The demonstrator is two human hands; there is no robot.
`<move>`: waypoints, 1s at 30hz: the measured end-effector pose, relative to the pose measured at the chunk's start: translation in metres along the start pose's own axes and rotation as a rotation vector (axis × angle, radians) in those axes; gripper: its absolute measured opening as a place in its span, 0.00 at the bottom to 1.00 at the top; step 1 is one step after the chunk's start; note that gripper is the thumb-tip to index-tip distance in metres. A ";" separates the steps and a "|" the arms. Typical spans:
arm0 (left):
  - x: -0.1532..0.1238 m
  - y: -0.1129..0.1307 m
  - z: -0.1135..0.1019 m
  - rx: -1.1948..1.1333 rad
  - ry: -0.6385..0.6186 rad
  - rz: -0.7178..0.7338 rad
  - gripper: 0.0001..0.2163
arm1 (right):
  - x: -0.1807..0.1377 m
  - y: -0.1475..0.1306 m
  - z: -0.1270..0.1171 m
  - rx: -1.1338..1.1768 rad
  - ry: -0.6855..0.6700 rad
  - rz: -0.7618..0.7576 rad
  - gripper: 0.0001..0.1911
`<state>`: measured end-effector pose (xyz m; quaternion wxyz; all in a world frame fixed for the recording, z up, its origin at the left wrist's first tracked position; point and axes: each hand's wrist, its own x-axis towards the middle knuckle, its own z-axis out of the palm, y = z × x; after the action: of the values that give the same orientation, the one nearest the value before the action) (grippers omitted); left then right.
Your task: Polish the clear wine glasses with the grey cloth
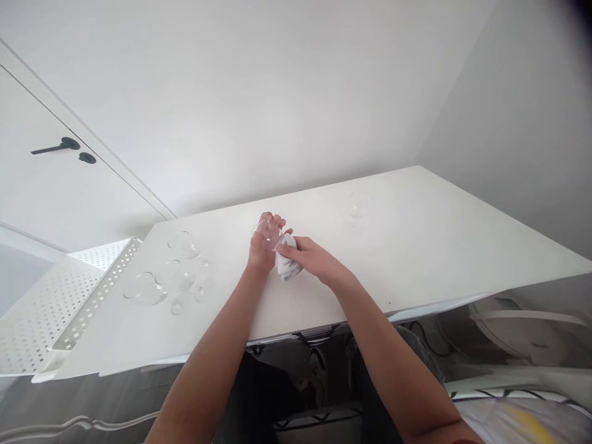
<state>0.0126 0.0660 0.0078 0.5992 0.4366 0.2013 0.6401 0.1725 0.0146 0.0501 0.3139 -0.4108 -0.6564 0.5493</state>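
Observation:
A clear drinking glass [268, 232] is tilted in my left hand [263, 250], with the fingers curled round its bowl. Bunched in my right hand [309, 256] is a white cloth [287, 265] with faint grey marks, pressed against the near end of the glass. Both hands are close together above the middle of the white table [324, 290]. My fingers and the cloth hide part of the glass, so its foot cannot be made out.
Several clear glasses [174, 276] stand close together on the left of the table. Another transparent glass [356, 208] is faint at the back right. A white perforated rack [69, 308] adjoins the left edge. Behind the table rises a white wall [287, 98].

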 end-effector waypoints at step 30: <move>0.003 -0.004 -0.008 0.054 0.023 -0.073 0.37 | -0.007 -0.003 0.015 -0.550 0.452 -0.083 0.03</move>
<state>0.0089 0.0716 0.0018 0.6079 0.4378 0.2412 0.6169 0.1619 0.0012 0.0505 0.3508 -0.5639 -0.7100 0.2342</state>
